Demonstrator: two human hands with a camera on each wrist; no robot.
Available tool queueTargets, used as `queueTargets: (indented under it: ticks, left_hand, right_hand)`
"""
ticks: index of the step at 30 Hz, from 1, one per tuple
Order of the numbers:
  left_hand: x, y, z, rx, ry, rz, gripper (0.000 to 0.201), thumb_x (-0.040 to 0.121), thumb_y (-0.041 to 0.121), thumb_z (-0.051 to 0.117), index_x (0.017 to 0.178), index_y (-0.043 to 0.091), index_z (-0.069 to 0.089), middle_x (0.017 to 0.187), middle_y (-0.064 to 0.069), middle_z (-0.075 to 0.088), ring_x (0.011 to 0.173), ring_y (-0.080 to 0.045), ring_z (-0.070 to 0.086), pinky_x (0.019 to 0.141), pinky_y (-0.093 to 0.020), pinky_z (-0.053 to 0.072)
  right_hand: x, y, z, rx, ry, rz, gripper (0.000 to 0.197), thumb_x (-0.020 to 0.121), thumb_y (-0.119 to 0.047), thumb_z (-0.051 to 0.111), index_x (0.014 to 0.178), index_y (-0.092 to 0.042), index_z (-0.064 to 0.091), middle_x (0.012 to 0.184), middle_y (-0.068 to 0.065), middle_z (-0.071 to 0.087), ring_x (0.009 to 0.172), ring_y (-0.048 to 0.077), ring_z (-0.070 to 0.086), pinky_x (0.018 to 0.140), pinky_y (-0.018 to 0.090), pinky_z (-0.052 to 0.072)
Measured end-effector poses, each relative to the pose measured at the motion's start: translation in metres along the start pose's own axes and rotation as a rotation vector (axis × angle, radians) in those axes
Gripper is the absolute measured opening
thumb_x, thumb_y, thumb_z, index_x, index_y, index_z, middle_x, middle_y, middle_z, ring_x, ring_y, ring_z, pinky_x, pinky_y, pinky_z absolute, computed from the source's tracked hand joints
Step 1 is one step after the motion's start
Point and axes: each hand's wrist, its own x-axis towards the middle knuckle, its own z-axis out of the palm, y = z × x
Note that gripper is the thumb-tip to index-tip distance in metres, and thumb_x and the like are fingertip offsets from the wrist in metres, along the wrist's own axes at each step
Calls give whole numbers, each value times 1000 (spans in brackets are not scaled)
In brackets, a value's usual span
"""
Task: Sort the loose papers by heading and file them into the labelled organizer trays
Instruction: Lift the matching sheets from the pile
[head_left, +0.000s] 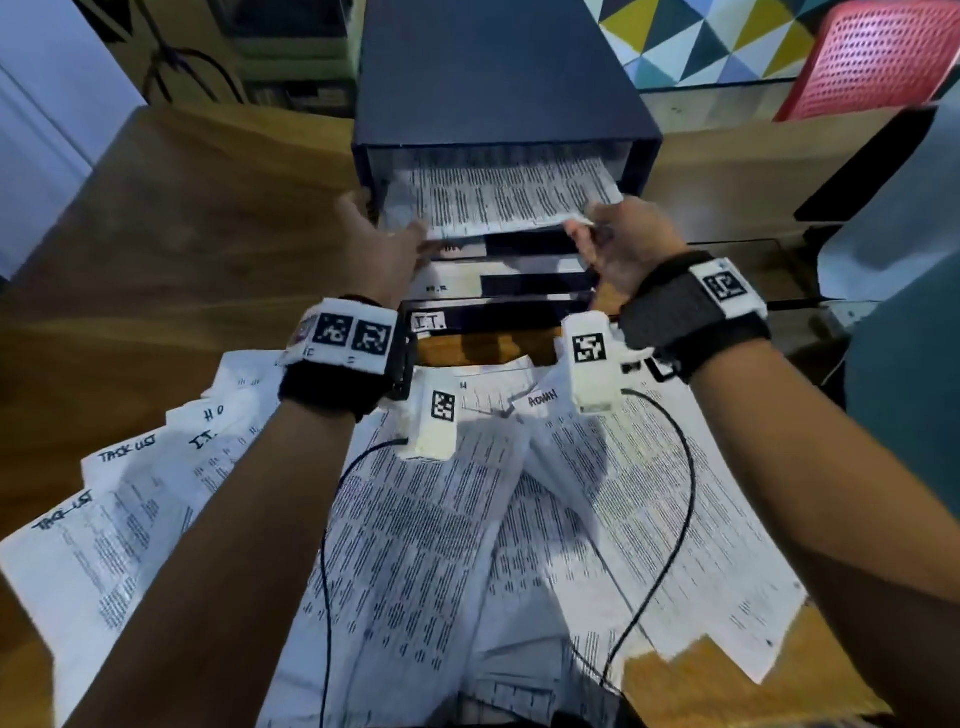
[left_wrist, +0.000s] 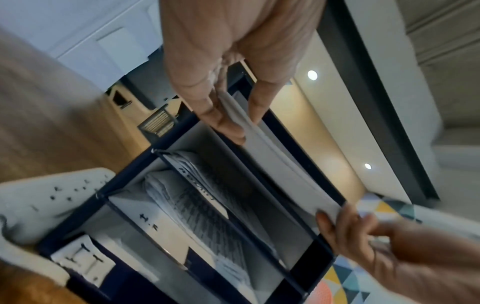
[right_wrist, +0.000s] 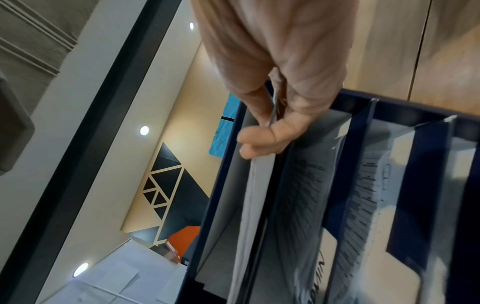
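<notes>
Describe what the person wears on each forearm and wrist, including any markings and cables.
Both forearms are bare, with no sleeves. The left hand and right hand each have a black wrist strap, white blocks printed with black square codes, and a thin black cable trailing back.

A wooden desk (head_left: 182, 218) fronts a triangle-patterned wall (head_left: 691, 41), a red perforated chair (head_left: 878, 57) beside it.

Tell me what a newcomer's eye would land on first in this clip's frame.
Dead centre, both hands feed a printed sheet into the top slot of the dark organizer: the left hand holds its near-left corner and the right hand pinches its near-right corner. Below them, loose papers sprawl across the wooden table, some with handwritten headings such as TASK LIST at the left.
</notes>
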Motion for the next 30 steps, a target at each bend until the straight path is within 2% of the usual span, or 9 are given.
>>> queueTargets:
  ticks: [2,4,7,9,13,17,22,27,30]
  left_hand:
    - [1,-2,-2,175,38,149,50,82,18,63,126,13,41,111,-8,61,87,-19,62,83,-40,54]
    - [1,0,-2,454,87,303,42,84,18,61,123,12,49,125,-10,55,112,-22,54,101,-33,42]
    - [-4,0,0,739,80,482,37,89,19,55,125,11,50,132,-14,42,122,-25,42,99,-24,31]
    - [-4,-4,0,947,48,576,39,93,25,49,130,13,48,136,-14,38,125,-28,37,102,-30,29]
    - [6,-11,5,1153,-66,566,48,95,35,38,140,17,36,148,-5,32,138,-25,23,111,-38,17]
    - [12,-7,12,1202,-108,479,53,98,42,27,145,19,26,154,-3,23,144,-23,15,116,-43,9]
    - [18,-7,19,1241,-141,348,59,97,49,22,149,25,9,158,0,3,146,-23,2,117,-46,-2]
    - [11,-7,18,1189,-126,333,60,96,46,29,148,25,11,158,-5,2,146,-25,3,116,-47,3]
    - [-15,-23,19,1070,-43,358,65,93,35,43,148,18,12,156,-11,7,145,-30,6,117,-48,9]
  right_hand:
    - [10,-2,13,42,-11,1,17,94,6,39,111,3,36,84,19,52,40,15,61,40,16,47]
    - [19,-4,20,131,0,-37,28,90,13,40,115,2,34,85,20,50,47,20,64,44,20,51]
    - [25,0,20,143,6,-148,25,86,18,38,102,-2,36,82,17,46,61,24,61,53,25,55]
    - [20,9,14,-174,75,-304,31,83,9,45,108,-9,39,88,9,49,76,22,58,72,33,57]
    - [13,30,7,-1031,110,-685,39,87,-11,48,126,-9,47,124,11,52,115,26,49,99,36,40]
    - [31,29,16,-1434,33,-686,50,87,-43,31,122,-15,53,135,7,48,124,31,38,103,52,31]
    - [40,22,26,-1601,17,-574,50,95,-44,34,140,-22,33,153,-6,25,140,22,18,106,63,12]
    - [24,24,16,-1561,-30,-579,54,93,-39,40,142,-19,29,154,-1,19,141,23,15,110,57,16]
    - [-4,49,-11,-1509,5,-652,57,88,-31,50,139,-13,32,147,11,29,134,30,27,106,55,28]
